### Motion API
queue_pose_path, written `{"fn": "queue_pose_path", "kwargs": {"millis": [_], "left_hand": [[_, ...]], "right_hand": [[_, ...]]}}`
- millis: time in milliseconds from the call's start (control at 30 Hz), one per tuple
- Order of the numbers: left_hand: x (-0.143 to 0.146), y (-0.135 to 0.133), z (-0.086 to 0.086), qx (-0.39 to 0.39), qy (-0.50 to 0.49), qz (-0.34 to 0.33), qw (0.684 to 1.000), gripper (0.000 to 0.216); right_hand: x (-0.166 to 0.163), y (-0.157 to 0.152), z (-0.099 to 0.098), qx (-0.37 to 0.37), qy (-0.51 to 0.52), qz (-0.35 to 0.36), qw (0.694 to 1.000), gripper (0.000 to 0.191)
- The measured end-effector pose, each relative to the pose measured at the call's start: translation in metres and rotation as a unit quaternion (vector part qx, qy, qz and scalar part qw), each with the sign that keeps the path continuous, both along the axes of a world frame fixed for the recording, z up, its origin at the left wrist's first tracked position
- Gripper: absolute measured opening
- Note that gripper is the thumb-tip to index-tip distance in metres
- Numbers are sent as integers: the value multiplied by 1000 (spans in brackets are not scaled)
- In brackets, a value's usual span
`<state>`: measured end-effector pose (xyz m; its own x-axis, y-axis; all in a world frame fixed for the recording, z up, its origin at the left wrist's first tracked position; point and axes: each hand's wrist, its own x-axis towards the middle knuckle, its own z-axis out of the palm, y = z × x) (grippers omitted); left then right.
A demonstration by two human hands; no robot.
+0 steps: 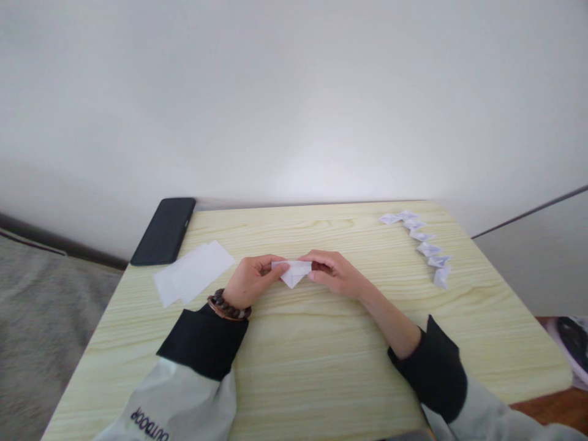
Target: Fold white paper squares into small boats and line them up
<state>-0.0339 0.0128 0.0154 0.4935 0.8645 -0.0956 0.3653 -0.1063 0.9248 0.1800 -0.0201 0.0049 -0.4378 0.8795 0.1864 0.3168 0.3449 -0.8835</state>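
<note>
A small piece of white folded paper [293,274] is held between my two hands over the middle of the table. Its upper edge is a straight band, and a point hangs down toward me. My left hand [254,278] pinches its left end, thumb on the front face. At the right end, my right hand [334,274] grips it with thumb and fingers. The fingertips behind the paper are partly hidden. Left of my left hand lie white paper sheets [197,272], overlapping and flat on the table.
The pale wood-grain table [321,380] stands against a white wall [294,110]. A black phone-like slab [164,231] lies at its back left corner. Several small folded paper boats [429,248] form a curved row at the back right. A dark object shows at the near edge.
</note>
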Motion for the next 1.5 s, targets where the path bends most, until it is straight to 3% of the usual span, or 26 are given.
{"fn": "queue_pose_path", "kwargs": {"millis": [167,367,900,1033,1367,1500], "left_hand": [[4,-4,-2,38,30,12,999,34],[7,-7,-1,84,69,8,994,29],[-9,6,-4,-5,-32,-97,995,37],[-10,5,-7,-20,-46,-92,994,39],[4,-3,-5,54,45,-55,996,29],[4,-3,-5,59,39,-48,996,26]], "right_hand": [[-11,-2,-3,20,-69,-64,995,21],[-14,-2,-7,74,-94,-69,990,15],[-1,1,0,-3,-33,-9,999,20],[0,1,0,-15,-26,-12,999,20],[-10,0,-6,39,-85,-60,994,18],[-10,0,-6,38,-82,-68,994,19]]}}
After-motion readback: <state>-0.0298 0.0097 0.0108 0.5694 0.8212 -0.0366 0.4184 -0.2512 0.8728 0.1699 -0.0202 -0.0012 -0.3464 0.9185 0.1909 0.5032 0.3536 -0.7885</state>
